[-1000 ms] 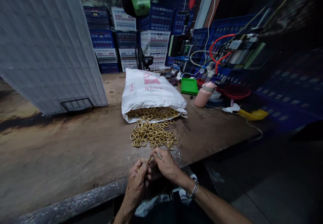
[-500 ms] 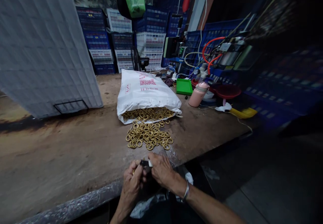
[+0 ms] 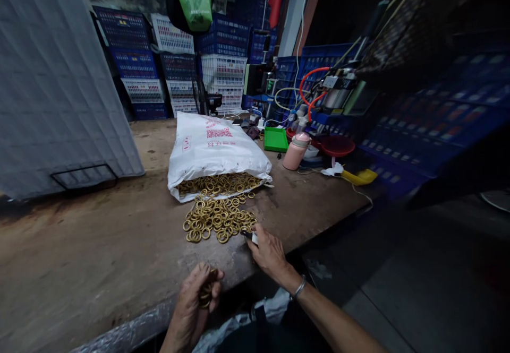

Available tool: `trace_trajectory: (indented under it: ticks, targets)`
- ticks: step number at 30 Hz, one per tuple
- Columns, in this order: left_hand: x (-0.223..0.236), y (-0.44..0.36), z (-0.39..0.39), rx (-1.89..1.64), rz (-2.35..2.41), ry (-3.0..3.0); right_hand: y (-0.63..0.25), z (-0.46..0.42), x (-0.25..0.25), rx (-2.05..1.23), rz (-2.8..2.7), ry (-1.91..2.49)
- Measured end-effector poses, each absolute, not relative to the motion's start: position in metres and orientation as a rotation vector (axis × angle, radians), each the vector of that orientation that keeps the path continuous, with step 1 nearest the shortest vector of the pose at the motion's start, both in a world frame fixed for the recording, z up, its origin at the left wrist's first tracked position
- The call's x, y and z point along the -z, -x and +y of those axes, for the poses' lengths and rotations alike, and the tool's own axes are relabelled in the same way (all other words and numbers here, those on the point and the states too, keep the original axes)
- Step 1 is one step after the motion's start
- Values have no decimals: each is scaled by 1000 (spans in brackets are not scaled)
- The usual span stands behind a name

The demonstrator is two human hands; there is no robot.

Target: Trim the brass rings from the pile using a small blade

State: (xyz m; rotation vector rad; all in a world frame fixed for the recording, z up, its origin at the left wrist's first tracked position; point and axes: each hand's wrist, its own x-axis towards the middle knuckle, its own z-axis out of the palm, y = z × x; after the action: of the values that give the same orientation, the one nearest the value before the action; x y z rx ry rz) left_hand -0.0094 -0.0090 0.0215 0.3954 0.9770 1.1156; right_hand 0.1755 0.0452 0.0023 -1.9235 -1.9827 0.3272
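My left hand (image 3: 190, 300) is curled around several brass-coloured rings (image 3: 205, 295) above the table's front edge. In my right hand (image 3: 271, 255) is a small black-and-white tool (image 3: 252, 237); its exact kind is too small to make out. The dark tip of this tool is at the right front edge of a loose pile of brass-coloured rings (image 3: 218, 219). Behind the pile lies a white woven sack (image 3: 221, 154) with red print, its mouth facing me and more rings spilling out.
The brown table (image 3: 131, 252) has a pale padded panel (image 3: 67, 87) standing at left. At back right are a green tray (image 3: 275, 139), a pink bottle (image 3: 296, 152), a red dish (image 3: 338, 145) and a yellow scoop (image 3: 359, 177). Stacked crates (image 3: 223, 69) line the back.
My hands have separated. The right hand moved forward with the tool to the ring pile, while the left drew back, showing rings in its curled fingers. The view has shifted to the right.
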Motion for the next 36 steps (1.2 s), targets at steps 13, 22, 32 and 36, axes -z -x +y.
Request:
trace_trajectory:
  ticks: [13, 22, 32, 36]
  targets:
    - [-11, 18, -5, -1084, 799, -234, -156, 39, 0, -390, -2175, 1760]
    - [-14, 12, -1, -1165, 1145, -600, -139, 52, -7, -903, -1874, 1631]
    - [-15, 10, 1, -1323, 1336, -1158, -120, 46, -23, -1819, -1163, 1398]
    - [-14, 11, 0, -1303, 1305, -1161, -118, 43, -22, -1950, -1073, 1349]
